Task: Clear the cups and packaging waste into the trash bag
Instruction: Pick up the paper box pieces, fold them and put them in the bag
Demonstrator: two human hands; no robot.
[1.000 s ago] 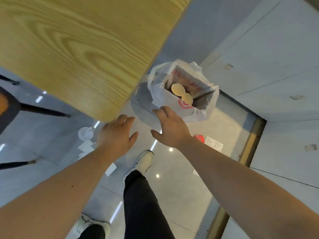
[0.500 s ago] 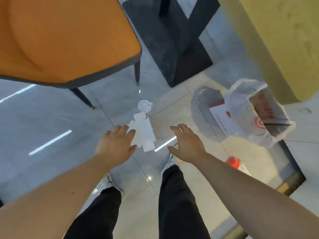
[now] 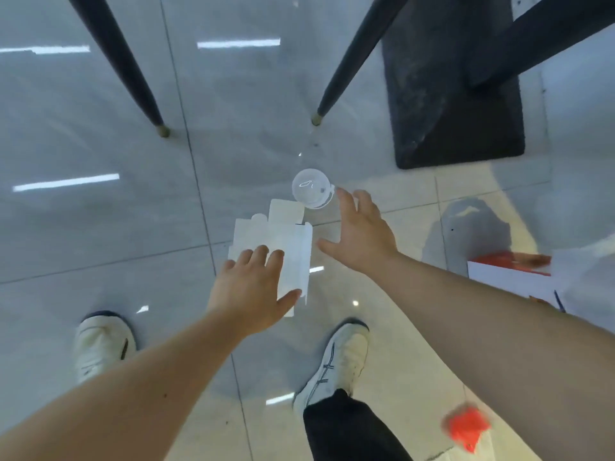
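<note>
Your left hand [image 3: 254,287] hovered spread and empty over the near end of the flattened white carton [image 3: 276,241], whose long axis ran away from you across the floor. Your right hand [image 3: 361,232], fingers splayed, was closer to the clear plastic lid [image 3: 311,193], perhaps brushing its rim.
</note>
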